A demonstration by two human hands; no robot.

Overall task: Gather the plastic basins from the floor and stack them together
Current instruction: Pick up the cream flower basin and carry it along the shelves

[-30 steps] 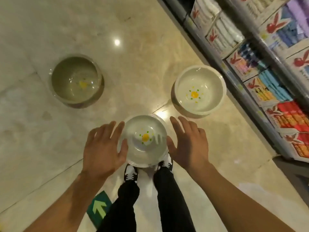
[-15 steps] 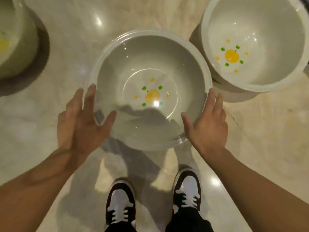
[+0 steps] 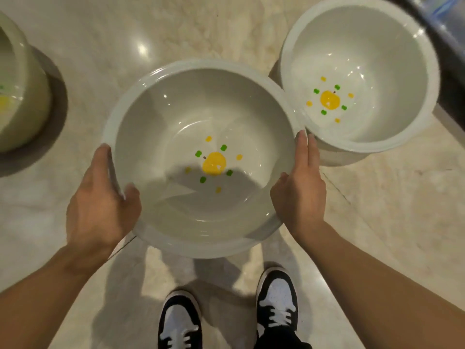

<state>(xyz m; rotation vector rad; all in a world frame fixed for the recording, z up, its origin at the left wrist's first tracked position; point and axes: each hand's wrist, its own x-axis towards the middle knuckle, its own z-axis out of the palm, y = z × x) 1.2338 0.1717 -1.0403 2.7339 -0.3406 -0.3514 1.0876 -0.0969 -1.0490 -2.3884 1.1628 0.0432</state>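
the marble floor (image 3: 196, 28) is carrying everything. the middle basin (image 3: 176, 117), white with a yellow fruit print, is sitting or hovering at the floor's centre; i cannot tell which. the right basin (image 3: 392, 59) is standing just beside it, rims overlapping in view. the left basin (image 3: 22, 102) is standing well apart at the left edge. the left hand (image 3: 100, 205) is gripping the middle basin's rim, thumb inside. the right hand (image 3: 302, 187) is pressing straight fingers against the opposite rim. two sneakers (image 3: 276, 301) are standing below.
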